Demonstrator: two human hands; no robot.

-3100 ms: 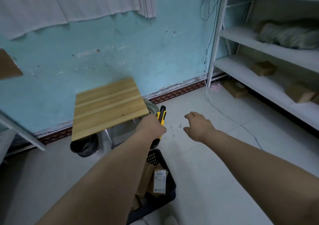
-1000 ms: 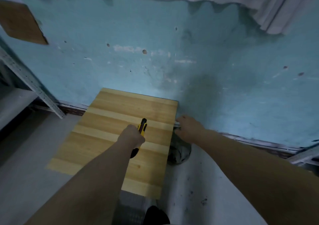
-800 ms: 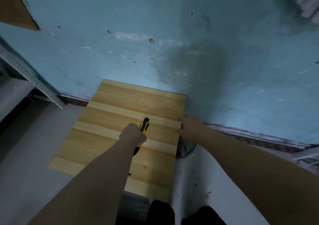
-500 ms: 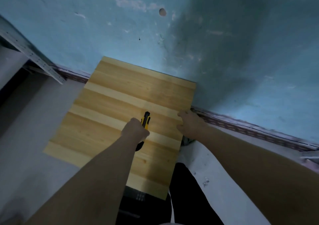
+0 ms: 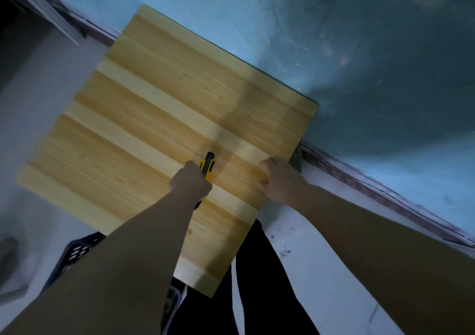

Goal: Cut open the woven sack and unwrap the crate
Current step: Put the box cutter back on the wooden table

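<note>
A striped wooden tabletop (image 5: 159,118) fills the middle of the view, set against a blue wall. My left hand (image 5: 190,183) hovers over its near half, shut on a yellow and black utility knife (image 5: 207,165) whose tip points away from me. My right hand (image 5: 279,180) rests on the tabletop's right edge with fingers curled; whether it grips the edge I cannot tell. A black perforated crate (image 5: 74,255) shows partly under the table's near left corner. No woven sack is in view.
Blue wall (image 5: 359,51) rises right behind the table, with a patterned skirting strip (image 5: 372,190) along the pale floor (image 5: 308,270). A metal shelf post (image 5: 46,8) slants at the top left. My dark trouser legs (image 5: 257,283) stand below the table's near edge.
I have stepped from the open floor up to the table. The view has tilted down and come closer. My left hand moved over the tabletop with the knife, and my right hand settled on its right edge.
</note>
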